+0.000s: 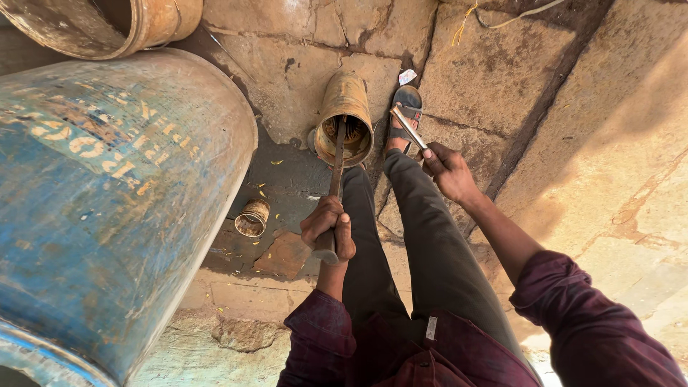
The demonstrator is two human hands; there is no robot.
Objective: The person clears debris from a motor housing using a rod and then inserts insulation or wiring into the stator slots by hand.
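Note:
My left hand (327,228) grips a long rusty metal rod (336,165) whose far end reaches into the open mouth of a rusty cylindrical can (345,107) lying on the stone floor. My right hand (448,170) is raised to the right of the can, closed on the handle of a small hammer-like metal tool (408,127). My legs in dark trousers stretch toward the can, and one foot in a sandal (405,109) rests beside it.
A large blue rusted drum (107,193) fills the left side. Another rusty drum (100,25) lies at top left. A small open tin (251,218) and a flat rusty metal piece (284,255) sit on the wet stone near my left hand.

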